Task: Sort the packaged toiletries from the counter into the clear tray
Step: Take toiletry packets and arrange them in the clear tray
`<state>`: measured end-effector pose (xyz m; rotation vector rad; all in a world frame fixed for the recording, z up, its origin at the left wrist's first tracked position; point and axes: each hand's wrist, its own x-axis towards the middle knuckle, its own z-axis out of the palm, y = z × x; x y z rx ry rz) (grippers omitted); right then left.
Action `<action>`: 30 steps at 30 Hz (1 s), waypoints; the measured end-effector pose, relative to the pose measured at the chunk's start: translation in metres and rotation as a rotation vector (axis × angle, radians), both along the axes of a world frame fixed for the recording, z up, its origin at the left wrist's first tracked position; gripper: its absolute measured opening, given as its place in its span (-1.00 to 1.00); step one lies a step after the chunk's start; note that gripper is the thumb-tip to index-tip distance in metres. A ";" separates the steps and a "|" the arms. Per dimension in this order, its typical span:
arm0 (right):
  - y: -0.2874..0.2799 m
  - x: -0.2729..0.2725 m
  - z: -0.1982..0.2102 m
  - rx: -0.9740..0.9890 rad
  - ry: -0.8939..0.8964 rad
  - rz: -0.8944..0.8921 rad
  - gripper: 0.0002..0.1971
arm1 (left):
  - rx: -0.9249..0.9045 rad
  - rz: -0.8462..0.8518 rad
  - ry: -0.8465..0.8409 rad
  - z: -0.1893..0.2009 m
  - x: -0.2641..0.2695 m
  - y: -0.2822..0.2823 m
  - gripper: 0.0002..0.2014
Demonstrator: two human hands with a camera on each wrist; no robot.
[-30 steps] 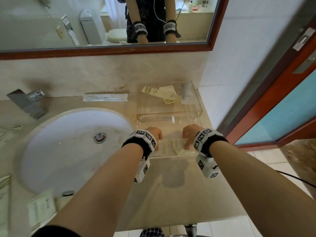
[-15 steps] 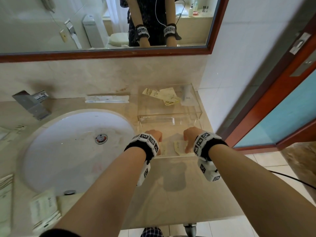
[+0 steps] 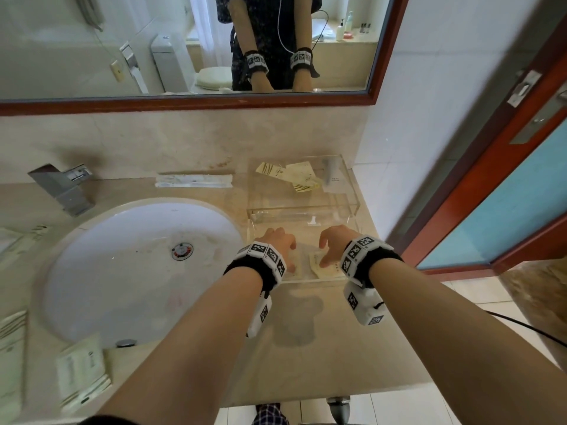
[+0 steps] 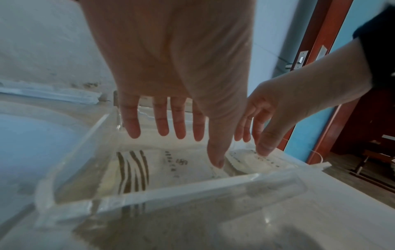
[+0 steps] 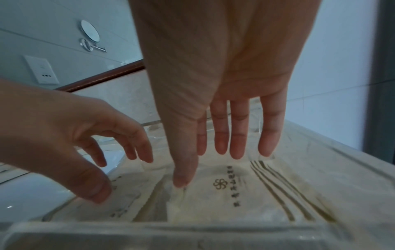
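A clear tray (image 3: 352, 207) stands on the counter right of the sink. Its far compartment holds several cream packets (image 3: 294, 177). In the near compartment lie a striped packet (image 4: 147, 169) on the left and a cream packet with a logo (image 5: 233, 192) on the right. My left hand (image 3: 280, 242) hangs over the left one with straight fingers, thumb tip touching its right edge. My right hand (image 3: 333, 242) is spread over the right one, thumb tip resting on it. Neither hand grips anything.
A white sink (image 3: 138, 271) and faucet (image 3: 64, 188) lie to the left. A long wrapped packet (image 3: 193, 180) lies against the back wall. More packets (image 3: 81, 369) sit at the counter's front left. A wall and a red-framed door (image 3: 478, 179) close off the right.
Both hands stay over the tray's near compartment on the same two packets, almost unmoved. The head view has shifted slightly.
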<state>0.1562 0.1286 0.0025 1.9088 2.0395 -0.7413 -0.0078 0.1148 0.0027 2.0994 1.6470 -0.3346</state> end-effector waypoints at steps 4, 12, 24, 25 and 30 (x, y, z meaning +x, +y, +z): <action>-0.008 -0.005 0.009 0.001 0.012 0.001 -0.46 | 0.028 -0.011 0.021 0.011 -0.009 -0.007 -0.45; -0.041 -0.037 0.021 0.080 0.050 0.115 -0.53 | 0.148 0.094 0.076 0.018 -0.035 -0.054 -0.42; -0.084 -0.132 0.020 0.135 0.227 0.362 -0.66 | 0.119 0.346 0.164 0.002 -0.099 -0.130 -0.21; -0.085 -0.139 0.018 0.128 0.220 0.402 -0.66 | 0.102 0.353 0.191 0.000 -0.105 -0.134 -0.25; -0.093 -0.162 0.007 0.099 0.130 0.575 -0.67 | 0.041 0.346 0.143 -0.004 -0.121 -0.149 -0.62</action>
